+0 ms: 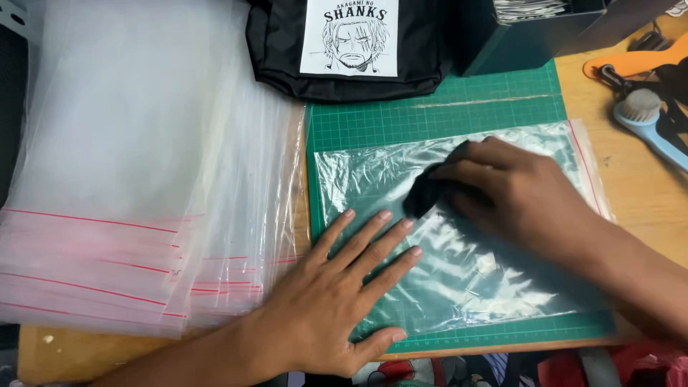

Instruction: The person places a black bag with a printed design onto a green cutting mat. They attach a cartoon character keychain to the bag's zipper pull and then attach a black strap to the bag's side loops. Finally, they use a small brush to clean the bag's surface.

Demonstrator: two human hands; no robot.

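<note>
Pressing one clear bag (494, 287) | left hand (337, 301) flat | right hand (516, 193) grips one black cloth (424, 197)

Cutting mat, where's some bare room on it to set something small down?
A bare strip of green cutting mat lies between the black bag and the clear zip bag. Elsewhere is crowded: left hand and right hand press that bag, and the zip bag stack fills the left.

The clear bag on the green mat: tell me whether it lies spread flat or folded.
Spread flat. The clear bag lies open-faced on the green mat, left hand pressing it, right hand holding a dark cloth on it.
</note>
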